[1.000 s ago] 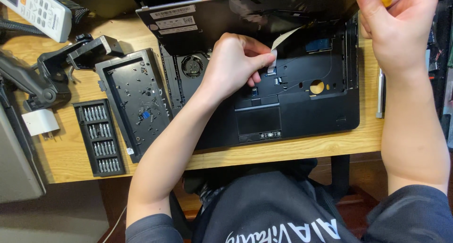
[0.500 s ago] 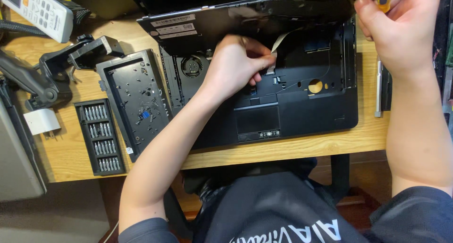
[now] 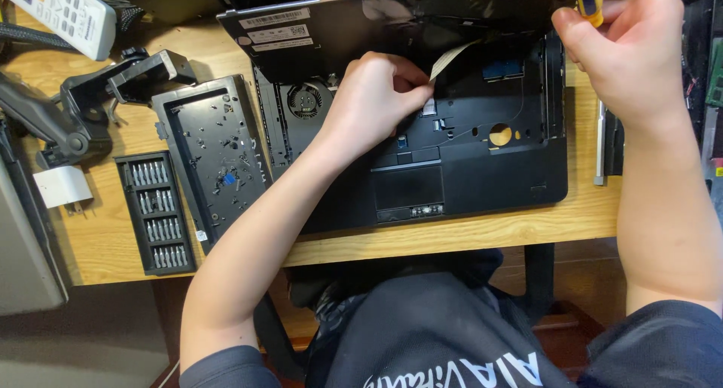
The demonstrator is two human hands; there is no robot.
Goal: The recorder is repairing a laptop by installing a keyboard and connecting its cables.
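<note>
A black laptop base (image 3: 482, 162) lies open on the wooden desk (image 3: 113, 237), its keyboard panel (image 3: 361, 34) lifted and tilted back. A pale flat ribbon cable (image 3: 452, 57) runs from that panel down to the base. My left hand (image 3: 373, 102) rests on the base with its fingertips pinched at the cable's lower end. My right hand (image 3: 629, 53) is at the panel's right edge, gripping a yellow-handled screwdriver (image 3: 589, 0) whose tip is hidden. A round fan (image 3: 305, 100) shows in the base to the left of my left hand.
A black removed cover panel (image 3: 215, 155) with loose screws lies left of the laptop. A tray of screwdriver bits (image 3: 154, 211) sits beside it. A black monitor arm (image 3: 75, 109) and a white remote (image 3: 64, 12) are at the far left. Dark parts (image 3: 610, 143) lie at the right edge.
My left hand has stayed at the ribbon cable, shifting slightly. My right hand holds its place at the panel's right edge, and the view has drifted a little.
</note>
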